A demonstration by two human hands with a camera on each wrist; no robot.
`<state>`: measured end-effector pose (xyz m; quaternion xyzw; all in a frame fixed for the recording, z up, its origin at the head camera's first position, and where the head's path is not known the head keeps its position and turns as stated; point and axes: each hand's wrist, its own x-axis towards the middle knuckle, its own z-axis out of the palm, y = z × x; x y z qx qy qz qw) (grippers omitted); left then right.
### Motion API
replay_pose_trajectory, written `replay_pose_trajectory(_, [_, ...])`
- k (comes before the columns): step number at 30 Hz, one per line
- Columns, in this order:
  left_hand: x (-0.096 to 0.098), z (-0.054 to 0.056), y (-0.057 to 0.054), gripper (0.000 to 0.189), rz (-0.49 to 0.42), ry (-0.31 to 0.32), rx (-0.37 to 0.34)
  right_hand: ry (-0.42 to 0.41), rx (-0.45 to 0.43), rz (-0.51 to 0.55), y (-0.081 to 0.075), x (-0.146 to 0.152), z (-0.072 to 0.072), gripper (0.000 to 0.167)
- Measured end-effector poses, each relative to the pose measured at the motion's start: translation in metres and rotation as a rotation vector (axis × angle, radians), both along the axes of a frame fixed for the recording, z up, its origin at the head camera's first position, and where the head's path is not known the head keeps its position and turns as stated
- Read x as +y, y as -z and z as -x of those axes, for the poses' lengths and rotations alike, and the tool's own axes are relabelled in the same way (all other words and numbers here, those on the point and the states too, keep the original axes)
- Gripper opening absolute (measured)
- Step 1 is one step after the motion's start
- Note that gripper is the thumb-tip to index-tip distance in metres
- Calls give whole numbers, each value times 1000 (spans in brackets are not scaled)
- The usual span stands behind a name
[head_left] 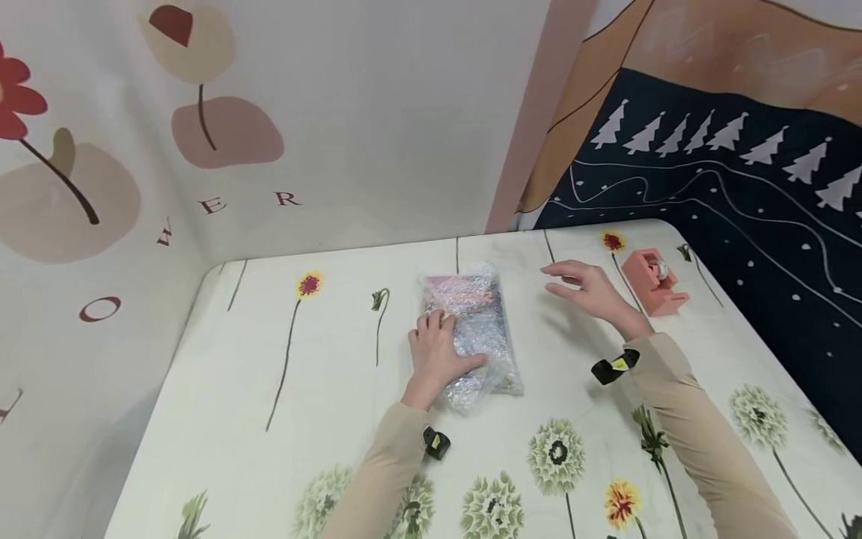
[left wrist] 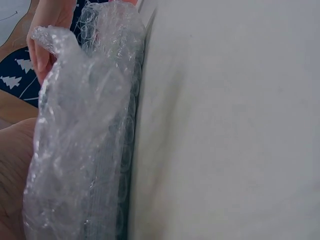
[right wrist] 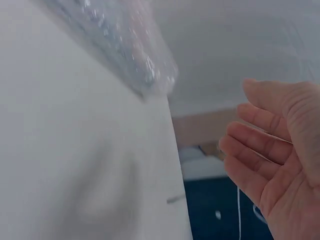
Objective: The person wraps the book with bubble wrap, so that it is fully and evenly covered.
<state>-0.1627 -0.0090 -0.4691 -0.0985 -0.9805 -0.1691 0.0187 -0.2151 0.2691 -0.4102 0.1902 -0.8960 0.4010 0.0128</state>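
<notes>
A flat rectangular package in clear bubble wrap [head_left: 480,329], with a pink and dark printed face like a book's cover, lies on the table. My left hand [head_left: 436,352] rests on its left part, fingers spread and slightly bent, thumb out across the wrap. Loose, crumpled plastic [left wrist: 75,100] bulges along the package's side in the left wrist view. Apart from the package, to its right, my right hand [head_left: 587,288] hovers over the table and holds nothing. In the right wrist view its fingers [right wrist: 255,160] are loosely extended, with the palm showing.
A pink tape dispenser [head_left: 652,283] stands at the table's right side, beyond my right hand. The white flower-print tablecloth [head_left: 222,389] reaches a pale printed curtain [head_left: 377,150] at the back and a dark tree-patterned one [head_left: 741,187] on the right.
</notes>
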Motion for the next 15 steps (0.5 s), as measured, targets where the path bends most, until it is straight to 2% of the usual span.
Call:
replay_pose_trajectory(4, [-2, -1, 1, 90, -28, -2, -2, 102, -4, -5, -2, 27, -7, 33])
replay_pose_trajectory(7, [-2, -2, 2, 88, -48, 1, 3, 205, 37, -7, -1, 47, -12, 33])
replay_pose_trajectory(8, [-2, -2, 2, 88, -53, 0, 5, 235, 59, 38, 3, 55, -13, 31])
replay_pose_trajectory(10, [-2, -3, 2, 87, -60, -1, 9, 311, 92, 58, 4, 69, -16, 29])
replay_pose_trajectory(14, [-1, -4, 2, 86, -61, -11, 11, 466, 153, 73, 14, 98, -18, 30])
replay_pose_trajectory(15, [0, -4, 2, 85, -62, -14, 14, 526, 147, 39, 18, 106, -17, 33])
